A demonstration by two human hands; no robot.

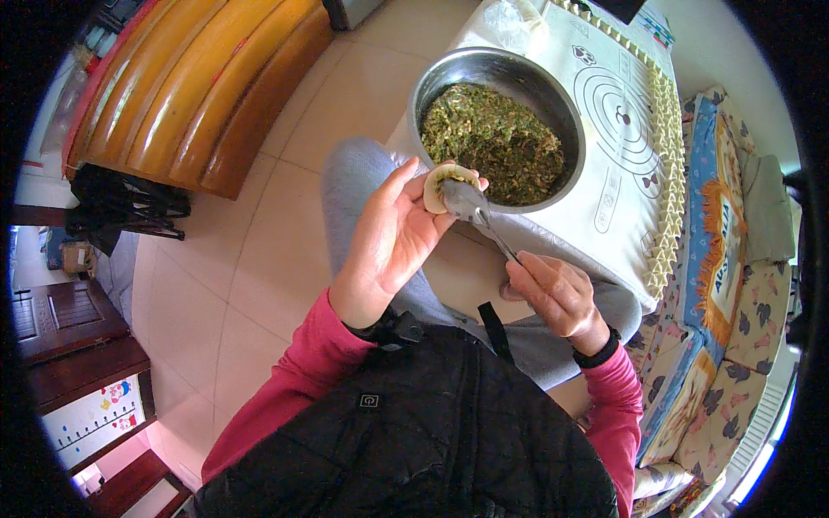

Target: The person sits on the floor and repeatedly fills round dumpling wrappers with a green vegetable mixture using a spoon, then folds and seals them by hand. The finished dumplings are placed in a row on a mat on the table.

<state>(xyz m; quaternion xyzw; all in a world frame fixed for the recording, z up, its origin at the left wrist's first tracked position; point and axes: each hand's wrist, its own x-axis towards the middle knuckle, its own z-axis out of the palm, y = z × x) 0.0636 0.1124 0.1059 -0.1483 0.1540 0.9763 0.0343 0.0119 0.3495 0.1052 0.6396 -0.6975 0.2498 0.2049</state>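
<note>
My left hand [395,233] is palm up, its fingers holding a round dough wrapper [435,192] with some green filling on it. In my right hand [556,294] is the handle of a metal spoon [467,204], whose bowl rests over the filling and partly hides it. Just beyond my left fingertips a large steel bowl [578,139] contains chopped green filling [492,139], scooped lower on the side near the right rim.
The bowl stands on a white printed mat [599,188] over a table. Folded dumplings [664,175] line its right edge. A plastic bag [511,26] lies behind the bowl. A patterned sofa [745,317] is at right, an orange-brown wooden piece of furniture [194,84] at upper left.
</note>
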